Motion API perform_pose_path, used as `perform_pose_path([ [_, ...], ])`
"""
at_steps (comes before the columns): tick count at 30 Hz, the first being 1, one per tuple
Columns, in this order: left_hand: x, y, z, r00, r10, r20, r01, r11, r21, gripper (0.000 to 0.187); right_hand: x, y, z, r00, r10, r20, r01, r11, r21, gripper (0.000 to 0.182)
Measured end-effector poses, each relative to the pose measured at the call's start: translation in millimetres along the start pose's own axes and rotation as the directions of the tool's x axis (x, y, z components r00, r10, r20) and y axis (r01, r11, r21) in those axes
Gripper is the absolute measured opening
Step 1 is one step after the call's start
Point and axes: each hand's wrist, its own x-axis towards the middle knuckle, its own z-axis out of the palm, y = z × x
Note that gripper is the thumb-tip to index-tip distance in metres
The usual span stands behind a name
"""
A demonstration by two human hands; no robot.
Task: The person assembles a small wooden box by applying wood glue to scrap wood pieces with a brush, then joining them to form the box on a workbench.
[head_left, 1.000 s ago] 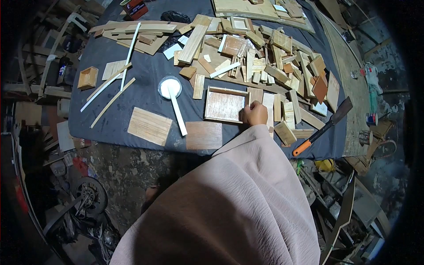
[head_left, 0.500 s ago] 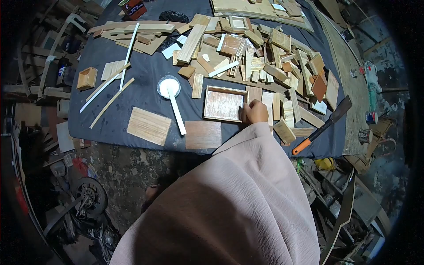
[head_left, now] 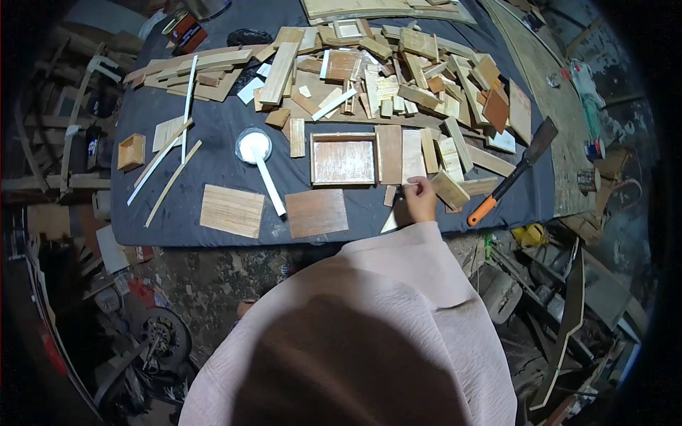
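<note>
My right hand (head_left: pixel 421 199) is at the near edge of the table, with its fingers curled together at the lower end of a pale board (head_left: pixel 413 154). Whatever they pinch is too small to tell. A brown board (head_left: pixel 388 155) lies between the pale board and a shallow wooden tray (head_left: pixel 343 160). Left of my fingers is a small wood block (head_left: pixel 390 195), and a pale pointed piece (head_left: pixel 388 224) shows beside my wrist. A thick wood block (head_left: pixel 450 190) rests just right of the hand. My left hand is not visible.
A cup of white glue (head_left: pixel 254 146) has a white strip across it. Two flat panels (head_left: pixel 231 211) (head_left: pixel 316 213) lie near the front edge. Piled offcuts (head_left: pixel 419 44) fill the back. At the right is a long blade with an orange handle (head_left: pixel 482 211); a small box (head_left: pixel 131 153) sits left.
My right hand has left the tray's right side and moved right and nearer to the front edge. The camera view has shifted, and the small block and pale pointed piece now show.
</note>
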Motion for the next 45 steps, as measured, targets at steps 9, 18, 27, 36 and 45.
perform_pose_path([
  [9,5,25,-40,0.989,0.115,-0.090,-0.109,0.992,0.070,0.035,11,15,37,0.926,0.212,0.312,-0.300,0.915,0.268,0.034],
  [18,10,48,-79,0.962,0.206,-0.180,-0.185,0.975,0.127,0.033,44,19,59,0.904,0.144,0.403,-0.253,0.940,0.230,0.039],
  [27,8,63,-104,0.936,0.239,-0.260,-0.209,0.968,0.136,0.032,67,17,68,0.931,0.161,0.329,-0.227,0.959,0.173,0.026],
  [36,1,44,-89,0.936,0.196,-0.294,-0.185,0.981,0.064,0.031,106,-2,76,0.943,-0.079,0.324,0.036,0.990,0.139,0.034],
  [45,-7,38,-80,0.933,0.179,-0.313,-0.183,0.983,0.016,0.031,104,-6,82,0.915,-0.029,0.403,-0.023,0.992,0.123,0.033],
])
